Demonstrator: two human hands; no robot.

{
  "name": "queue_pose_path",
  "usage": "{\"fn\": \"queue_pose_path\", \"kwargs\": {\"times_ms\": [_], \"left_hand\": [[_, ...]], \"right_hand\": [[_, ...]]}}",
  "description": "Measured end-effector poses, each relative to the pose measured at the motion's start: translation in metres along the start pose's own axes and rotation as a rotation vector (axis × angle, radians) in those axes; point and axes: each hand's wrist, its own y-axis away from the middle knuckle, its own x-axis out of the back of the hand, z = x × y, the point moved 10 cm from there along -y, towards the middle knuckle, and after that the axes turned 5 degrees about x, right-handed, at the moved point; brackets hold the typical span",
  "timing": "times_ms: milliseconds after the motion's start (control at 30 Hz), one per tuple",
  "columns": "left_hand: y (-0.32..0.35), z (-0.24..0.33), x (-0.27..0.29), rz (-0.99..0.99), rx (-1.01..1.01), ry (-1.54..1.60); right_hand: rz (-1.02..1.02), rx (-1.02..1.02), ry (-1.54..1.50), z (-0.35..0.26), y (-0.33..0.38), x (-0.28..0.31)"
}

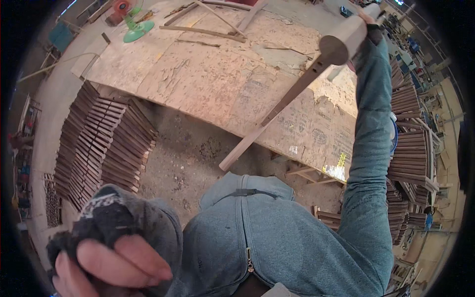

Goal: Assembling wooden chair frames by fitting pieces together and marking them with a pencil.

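Observation:
My right arm reaches far up and to the right in a grey-blue sleeve. My right hand (366,18) is closed on a thick round wooden mallet (338,48), its flat end facing me. Below that end, a long slim wooden piece with holes (292,96) slants over the worktable's near edge; its lighter lower end (242,147) sticks out towards me. Whether the mallet touches it, I cannot tell. Close up at lower left, my left hand (114,247) wears a black fingerless glove, its fingers curled in. What they hold, if anything, is hidden.
A worn plywood worktable (208,84) spans the middle. A wooden frame (213,29) and a green fan (136,29) stand on its far side. Stacked wooden strips (101,138) are on the floor at left; more stacks (410,156) are at right, beyond my arm.

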Motion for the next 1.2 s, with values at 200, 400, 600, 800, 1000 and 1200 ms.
{"fn": "queue_pose_path", "kwargs": {"times_ms": [200,400,600,800,1000,1200], "left_hand": [[0.034,-0.131,0.016,0.315,0.589,0.127],[0.075,-0.24,-0.002,0.422,0.851,-0.043],[0.053,-0.274,-0.041,0.157,0.617,-0.696],[0.062,-0.315,-0.075,0.227,0.684,-0.723],[0.062,-0.325,-0.082,0.17,0.687,-0.956],[0.068,-0.324,-0.09,0.214,0.753,-1.187]], "right_hand": [[-0.003,0.061,0.057,0.017,-0.011,-0.017],[-0.054,0.055,0.115,0.076,-0.012,-0.042],[-0.124,0.054,0.128,0.124,-0.016,-0.053],[-0.154,0.05,0.159,0.172,0.003,-0.007],[-0.162,-0.043,0.204,0.231,0.063,0.055],[-0.33,-0.214,0.259,0.273,0.13,0.071]]}}
